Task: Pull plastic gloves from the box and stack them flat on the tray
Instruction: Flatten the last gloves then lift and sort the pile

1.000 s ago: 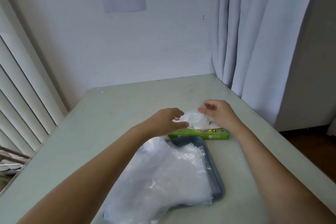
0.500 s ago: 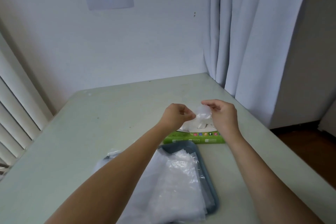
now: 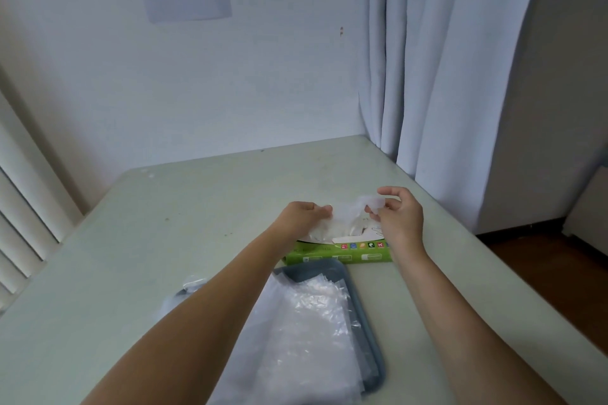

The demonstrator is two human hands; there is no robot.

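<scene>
Hands: your left hand (image 3: pixel 302 217) and right hand (image 3: pixel 399 217) each pinch the glove (image 3: pixel 348 217), spread apart.
Glove: partly out of the box (image 3: pixel 339 255), at 12 o'clock from the tray (image 3: pixel 312 270).
Your move: lift it clear, keep it taut, then lay it flat toward 6 o'clock.

- A pale green table (image 3: pixel 164 240) stands in a room corner.
- On it: a green glove box (image 3: pixel 339 255) and, just beside, a grey-blue tray (image 3: pixel 368 339).
</scene>
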